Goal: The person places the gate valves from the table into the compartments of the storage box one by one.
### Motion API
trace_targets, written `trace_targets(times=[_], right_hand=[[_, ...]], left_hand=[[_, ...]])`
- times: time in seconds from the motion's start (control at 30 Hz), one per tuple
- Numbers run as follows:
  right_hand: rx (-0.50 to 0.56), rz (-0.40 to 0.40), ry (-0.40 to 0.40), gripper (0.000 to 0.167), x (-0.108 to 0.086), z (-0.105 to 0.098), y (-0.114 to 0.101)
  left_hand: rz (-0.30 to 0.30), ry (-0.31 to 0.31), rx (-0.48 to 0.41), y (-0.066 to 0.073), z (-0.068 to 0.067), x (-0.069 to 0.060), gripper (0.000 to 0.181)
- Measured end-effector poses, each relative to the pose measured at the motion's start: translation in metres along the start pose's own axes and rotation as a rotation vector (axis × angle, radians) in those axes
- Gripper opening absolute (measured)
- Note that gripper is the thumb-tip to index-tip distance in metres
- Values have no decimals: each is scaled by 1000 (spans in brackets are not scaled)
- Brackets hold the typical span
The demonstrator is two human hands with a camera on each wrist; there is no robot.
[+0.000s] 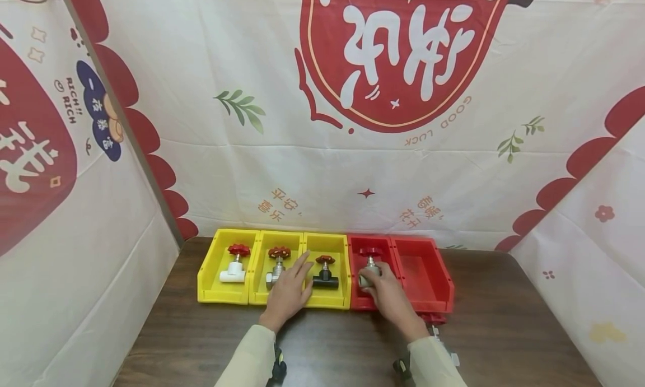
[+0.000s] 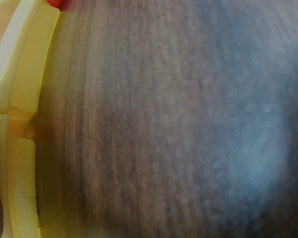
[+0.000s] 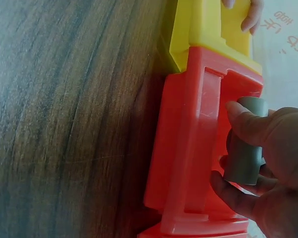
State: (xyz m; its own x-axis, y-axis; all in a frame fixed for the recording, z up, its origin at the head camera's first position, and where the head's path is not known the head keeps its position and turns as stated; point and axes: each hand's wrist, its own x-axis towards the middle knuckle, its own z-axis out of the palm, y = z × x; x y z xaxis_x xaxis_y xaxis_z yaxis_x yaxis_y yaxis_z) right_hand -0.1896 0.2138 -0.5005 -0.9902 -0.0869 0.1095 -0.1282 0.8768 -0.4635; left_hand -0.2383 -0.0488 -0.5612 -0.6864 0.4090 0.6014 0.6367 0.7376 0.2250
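My right hand (image 1: 393,298) grips the grey body of a valve (image 1: 369,277) with a red handwheel, in the left red bin (image 1: 360,303). In the right wrist view, thumb and fingers hold its grey tube (image 3: 244,161) over that bin's front wall. My left hand (image 1: 288,293) is over the front of the yellow bins, its fingers extended between a metal valve (image 1: 276,272) and a black valve (image 1: 325,279), both with red handwheels. Whether it touches either valve I cannot tell. The left wrist view shows only the yellow bin edges (image 2: 25,183) and tabletop.
A white valve (image 1: 233,274) with a red handwheel lies in the leftmost yellow bin (image 1: 221,298). The right red bin (image 1: 428,304) adjoins the left one. Another red-wheeled valve (image 1: 432,318) lies on the wooden table (image 1: 342,353), partly behind my right forearm. Printed cloth (image 1: 242,180) hangs behind.
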Motion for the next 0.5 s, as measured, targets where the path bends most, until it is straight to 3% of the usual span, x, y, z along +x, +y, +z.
trace_targets(times=[0.27, 0.5], right_hand=[[57, 58, -39, 57, 2, 4, 3], [66, 79, -57, 58, 5, 7, 5]], left_hand=[[-8, -21, -16, 0, 1, 0, 45], [7, 2, -13, 0, 1, 0, 46]])
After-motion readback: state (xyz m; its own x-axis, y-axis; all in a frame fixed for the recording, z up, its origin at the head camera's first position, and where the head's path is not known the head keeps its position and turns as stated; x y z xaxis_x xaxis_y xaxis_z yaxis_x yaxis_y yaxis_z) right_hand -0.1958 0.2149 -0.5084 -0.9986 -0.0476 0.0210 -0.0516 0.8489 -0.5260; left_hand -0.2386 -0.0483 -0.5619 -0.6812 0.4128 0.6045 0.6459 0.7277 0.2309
